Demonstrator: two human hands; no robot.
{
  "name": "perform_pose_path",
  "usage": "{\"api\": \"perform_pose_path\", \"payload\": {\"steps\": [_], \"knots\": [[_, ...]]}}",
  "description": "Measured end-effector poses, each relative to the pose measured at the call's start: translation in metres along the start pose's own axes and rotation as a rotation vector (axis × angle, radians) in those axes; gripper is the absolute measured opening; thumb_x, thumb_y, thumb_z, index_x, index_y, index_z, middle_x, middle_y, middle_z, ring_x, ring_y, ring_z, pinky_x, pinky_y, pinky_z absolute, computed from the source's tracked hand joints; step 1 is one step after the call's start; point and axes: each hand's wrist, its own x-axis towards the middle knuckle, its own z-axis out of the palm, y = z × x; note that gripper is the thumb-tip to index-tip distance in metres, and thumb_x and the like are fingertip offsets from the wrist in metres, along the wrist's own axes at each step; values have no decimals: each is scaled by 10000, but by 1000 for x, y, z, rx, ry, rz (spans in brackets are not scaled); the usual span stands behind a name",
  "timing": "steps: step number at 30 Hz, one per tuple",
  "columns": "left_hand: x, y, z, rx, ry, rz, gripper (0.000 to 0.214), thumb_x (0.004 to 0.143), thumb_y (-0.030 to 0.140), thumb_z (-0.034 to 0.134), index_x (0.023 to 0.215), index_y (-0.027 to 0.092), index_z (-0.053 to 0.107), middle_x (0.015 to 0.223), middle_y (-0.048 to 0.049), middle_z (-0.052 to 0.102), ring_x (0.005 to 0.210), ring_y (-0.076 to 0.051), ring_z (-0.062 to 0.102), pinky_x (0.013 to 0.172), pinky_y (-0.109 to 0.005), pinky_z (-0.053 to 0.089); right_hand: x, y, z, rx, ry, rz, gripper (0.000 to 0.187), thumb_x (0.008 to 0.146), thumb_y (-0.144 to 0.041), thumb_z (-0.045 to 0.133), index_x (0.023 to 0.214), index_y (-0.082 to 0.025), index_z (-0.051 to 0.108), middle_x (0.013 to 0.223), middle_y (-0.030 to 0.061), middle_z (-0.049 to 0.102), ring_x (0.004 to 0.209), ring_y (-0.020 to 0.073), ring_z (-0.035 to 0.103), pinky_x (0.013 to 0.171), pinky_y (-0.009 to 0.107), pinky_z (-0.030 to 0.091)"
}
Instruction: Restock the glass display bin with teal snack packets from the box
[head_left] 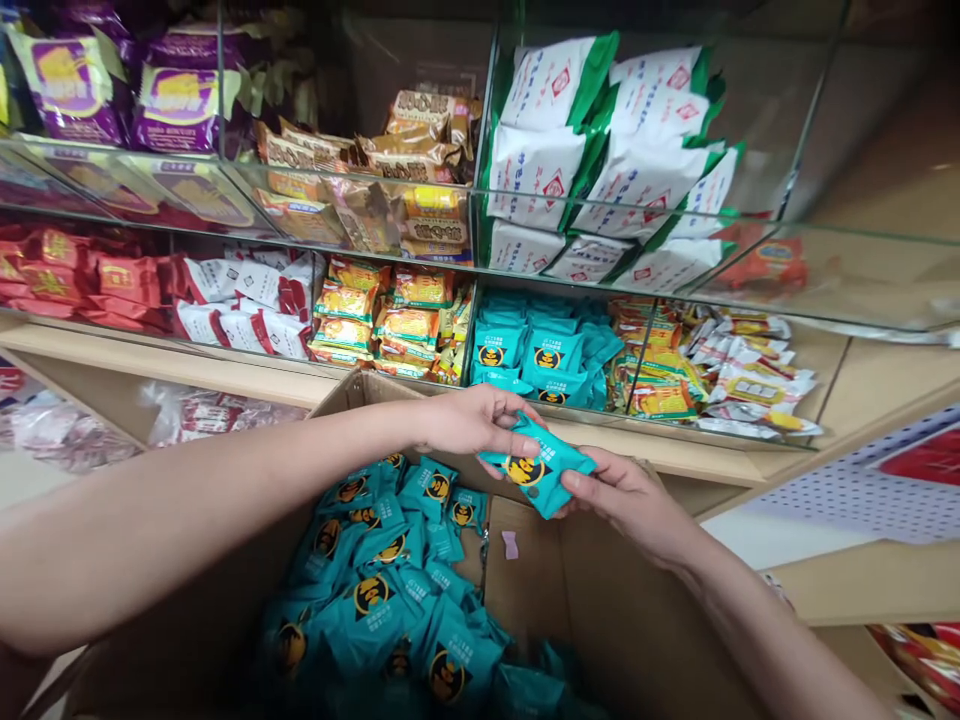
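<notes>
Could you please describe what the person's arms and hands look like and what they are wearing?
The left forearm and right forearm are bare, no sleeves in view. The left hand and right hand wear no gloves; no rings, watch or bracelets show.

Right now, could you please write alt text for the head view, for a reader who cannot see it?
The left hand and right hand hold one teal snack packet above an open cardboard box holding many similar packets. Behind, glass-fronted shelf bins display assorted snacks, one bin with matching teal packets.
</notes>
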Motion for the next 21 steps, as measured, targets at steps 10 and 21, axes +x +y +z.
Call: {"api": "perform_pose_path", "payload": {"steps": [10, 21], "knots": [[4, 2, 14, -332, 261, 57, 225, 694, 284, 613, 869, 143, 592, 783, -8, 627, 720, -78, 571, 723, -227, 429, 3, 4, 17, 219, 250, -41, 262, 715, -342, 602, 909, -193, 508, 824, 21, 601, 704, 133, 576, 651, 306, 489], [5, 7, 21, -199, 212, 81, 251, 658, 324, 635, 781, 123, 550, 656, 30, 589, 595, -51, 516, 614, -201, 389, -1, -7, 7, -117, 349, -103, 285, 694, -346, 617, 908, -206, 492, 694, -24, 567, 544, 74, 483, 484, 195, 385]]}}
